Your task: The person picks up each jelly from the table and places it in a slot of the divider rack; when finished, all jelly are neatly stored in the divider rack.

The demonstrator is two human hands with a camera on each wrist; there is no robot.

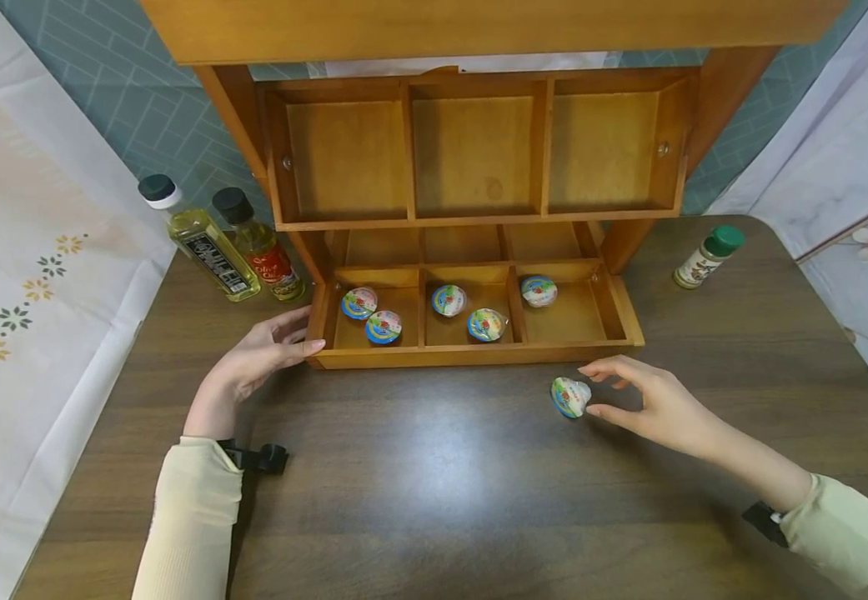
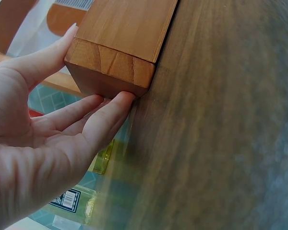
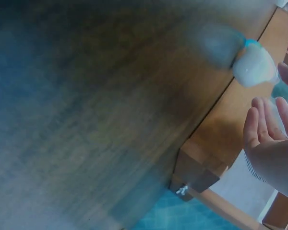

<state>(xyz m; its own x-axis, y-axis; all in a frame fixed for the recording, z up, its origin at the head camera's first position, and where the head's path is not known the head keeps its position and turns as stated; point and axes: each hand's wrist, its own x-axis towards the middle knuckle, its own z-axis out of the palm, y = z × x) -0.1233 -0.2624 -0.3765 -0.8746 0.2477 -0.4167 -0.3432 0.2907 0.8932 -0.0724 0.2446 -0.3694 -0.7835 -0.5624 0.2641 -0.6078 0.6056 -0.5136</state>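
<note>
My left hand (image 1: 261, 352) holds the left front corner of a wooden compartment rack (image 1: 471, 357), thumb on its upper edge and fingertips against its end. The left wrist view shows that rack corner (image 2: 110, 62) close up. My right hand (image 1: 654, 404) is beside a small jelly cup (image 1: 570, 397) with a printed foil lid, tilted on the table in front of the rack. Its thumb and fingers are spread apart, the thumb very near the cup; contact is unclear. In the right wrist view, the cup's pale body (image 3: 253, 67) shows by the fingers (image 3: 266, 122).
Several similar cups (image 1: 383, 327) lie in the lower compartments, one (image 1: 539, 291) in the right one. An upper tray (image 1: 479, 158) overhangs them. Two oil bottles (image 1: 212, 250) (image 1: 264, 254) stand left of the rack, a green-capped shaker (image 1: 707, 257) right, on the wooden table (image 1: 441, 500).
</note>
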